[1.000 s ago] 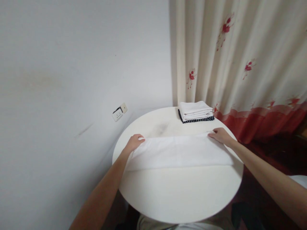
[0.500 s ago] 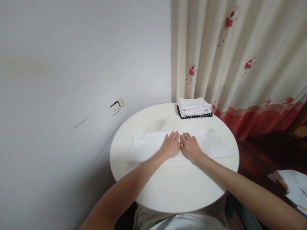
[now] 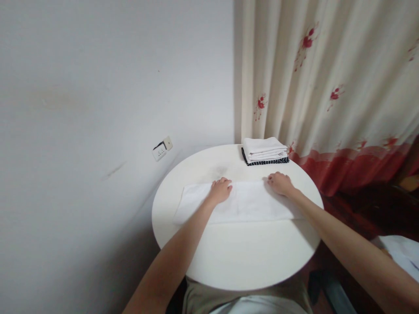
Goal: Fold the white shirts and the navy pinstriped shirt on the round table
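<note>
A long, flat white cloth (image 3: 248, 205) lies crosswise on the round white table (image 3: 242, 257). My left hand (image 3: 221, 190) is at its far edge, left of the middle, fingers bent and closed on the fabric. Farther right, my right hand (image 3: 280, 183) is also at the far edge, with curled fingers closed on the cloth. Both sets of fingertips are partly hidden. The cloth's right end is partly covered by my right forearm.
A stack of folded white cloths (image 3: 264, 149) sits on a black-and-white patterned piece (image 3: 268, 162) at the table's far right. Behind hangs a cream-and-red curtain (image 3: 281, 65). The wall with a socket (image 3: 159, 152) borders the left. White papers (image 3: 404, 250) lie at lower right.
My hands have moved apart from the cloth's middle, the left one leftward and the right one rightward. Their flat, spread fingers have become bent at the far edge.
</note>
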